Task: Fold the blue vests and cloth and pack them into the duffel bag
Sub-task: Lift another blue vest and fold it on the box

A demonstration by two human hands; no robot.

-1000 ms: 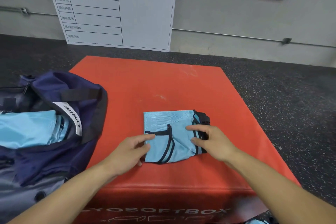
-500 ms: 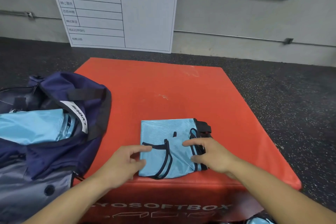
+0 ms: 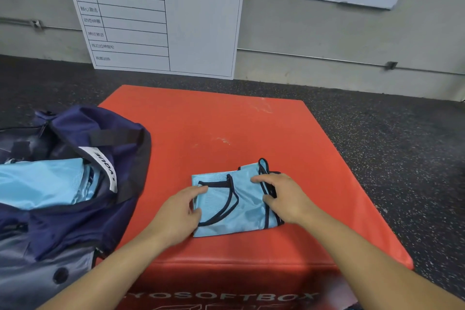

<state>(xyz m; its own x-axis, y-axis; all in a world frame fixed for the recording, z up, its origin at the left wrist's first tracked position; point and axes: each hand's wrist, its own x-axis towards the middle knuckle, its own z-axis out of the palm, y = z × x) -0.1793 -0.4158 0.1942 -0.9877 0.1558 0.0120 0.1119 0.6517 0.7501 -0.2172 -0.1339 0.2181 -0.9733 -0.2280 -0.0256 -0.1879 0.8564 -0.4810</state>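
Note:
A folded light-blue vest with black trim lies on the near part of the red soft box. My left hand pinches the vest's left edge between forefinger and thumb. My right hand grips the right edge, fingers curled round the black-trimmed fold, and that side's far corner stands up a little. The navy duffel bag sits open at the left, partly on the box, with folded light-blue cloth inside it.
A white training-plan board leans against the grey wall behind the box. Dark speckled floor surrounds the box on the right and far sides. The bag's black strap and white label lie across its opening.
Both hands have closed on the vest's side edges. The right side's far corner has risen off the box. The camera has tilted, so the scene sits lower in view.

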